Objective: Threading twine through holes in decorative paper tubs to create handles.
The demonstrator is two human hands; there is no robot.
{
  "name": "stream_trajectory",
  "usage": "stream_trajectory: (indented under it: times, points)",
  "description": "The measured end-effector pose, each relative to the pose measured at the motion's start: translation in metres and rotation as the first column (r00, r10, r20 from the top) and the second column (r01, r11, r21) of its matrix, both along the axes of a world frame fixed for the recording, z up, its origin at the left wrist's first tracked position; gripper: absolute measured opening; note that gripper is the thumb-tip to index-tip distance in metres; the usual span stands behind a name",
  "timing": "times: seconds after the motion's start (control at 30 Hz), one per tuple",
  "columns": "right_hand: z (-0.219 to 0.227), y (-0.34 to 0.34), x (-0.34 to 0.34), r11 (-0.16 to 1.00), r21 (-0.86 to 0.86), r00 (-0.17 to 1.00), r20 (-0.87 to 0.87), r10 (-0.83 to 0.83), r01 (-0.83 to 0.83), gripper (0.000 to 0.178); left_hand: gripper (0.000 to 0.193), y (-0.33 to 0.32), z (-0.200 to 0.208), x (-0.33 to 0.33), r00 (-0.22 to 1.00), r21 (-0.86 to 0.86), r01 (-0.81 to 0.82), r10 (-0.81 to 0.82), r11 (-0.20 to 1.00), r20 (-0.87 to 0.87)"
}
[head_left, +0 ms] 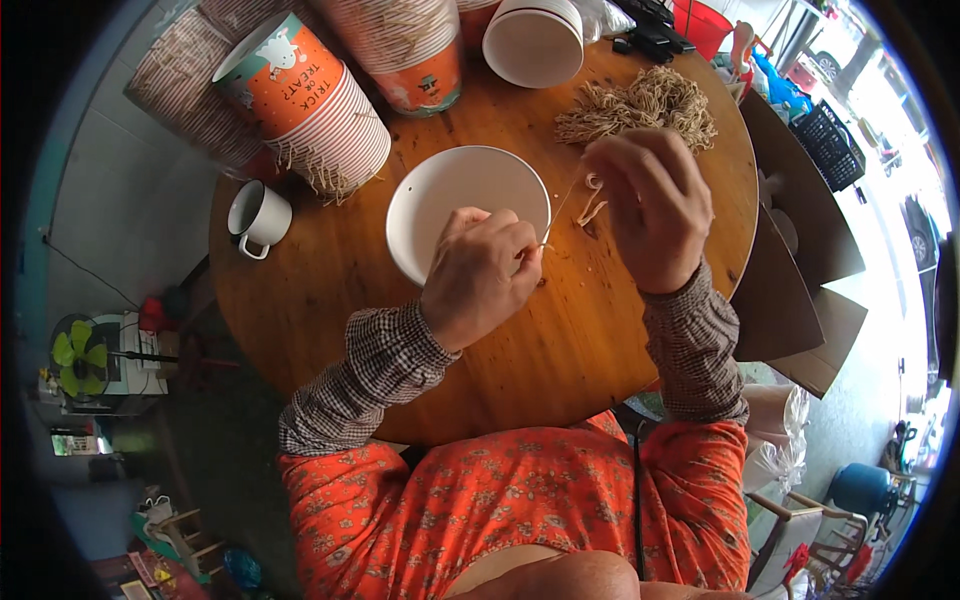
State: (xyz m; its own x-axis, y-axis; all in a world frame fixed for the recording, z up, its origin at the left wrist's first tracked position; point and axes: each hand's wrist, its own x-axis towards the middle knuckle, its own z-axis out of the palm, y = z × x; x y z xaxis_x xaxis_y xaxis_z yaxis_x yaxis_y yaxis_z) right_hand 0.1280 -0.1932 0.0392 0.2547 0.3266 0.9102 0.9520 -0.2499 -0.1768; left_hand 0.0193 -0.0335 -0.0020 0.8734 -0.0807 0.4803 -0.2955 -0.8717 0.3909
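A round white paper bucket [430, 200] stands on the wooden table with its mouth facing me. My left hand [482, 268] is closed at the bucket's right rim, its fingertips pinched around the edge and a thin string. That string [562, 205] rises taut to the right. Its upper end runs to my right hand [655, 205], whose fingers are bent and closed on it above the table. A bundle of tan strings [645, 108] lies just beyond my right hand. Short curled scraps [590, 212] rest between the two hands.
Stacks of orange printed paper buckets [315, 105] with strings hanging from them occupy the back left. A white enamel mug [262, 215] is at the left edge. More white buckets [533, 45] sit at the back. An opened cardboard box [770, 290] flanks the table's right.
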Motion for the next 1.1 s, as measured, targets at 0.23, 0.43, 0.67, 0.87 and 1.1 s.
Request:
stream_trajectory:
  times: [0.23,0.43,0.67,0.87,1.1]
  points:
    - [0.017,-0.01,0.009,0.997,0.059,0.999,0.028,-0.042,0.04,0.012,0.013,-0.008,0.01,-0.01,0.998,0.054,0.036,-0.033,0.998,-0.055]
    - [0.01,-0.02,0.015,0.997,0.071,0.983,-0.181,0.016,-0.003,0.009,0.01,-0.002,0.013,-0.017,0.996,0.054,0.084,-0.083,0.995,-0.022]
    - [-0.011,-0.019,0.048,0.603,0.767,0.148,-0.585,0.797,-0.217,0.016,0.008,0.002,0.014,-0.035,0.959,0.052,0.27,-0.263,0.961,-0.108]
    - [0.004,-0.018,0.093,0.349,0.905,-0.024,-0.365,0.931,-0.244,0.017,0.01,0.023,0.031,-0.055,0.911,0.079,0.358,-0.329,0.931,-0.25]
    - [0.01,-0.002,0.065,0.413,0.816,-0.236,-0.53,0.815,-0.406,0.012,0.012,0.035,0.037,-0.044,0.96,-0.266,0.226,-0.26,0.937,-0.101]
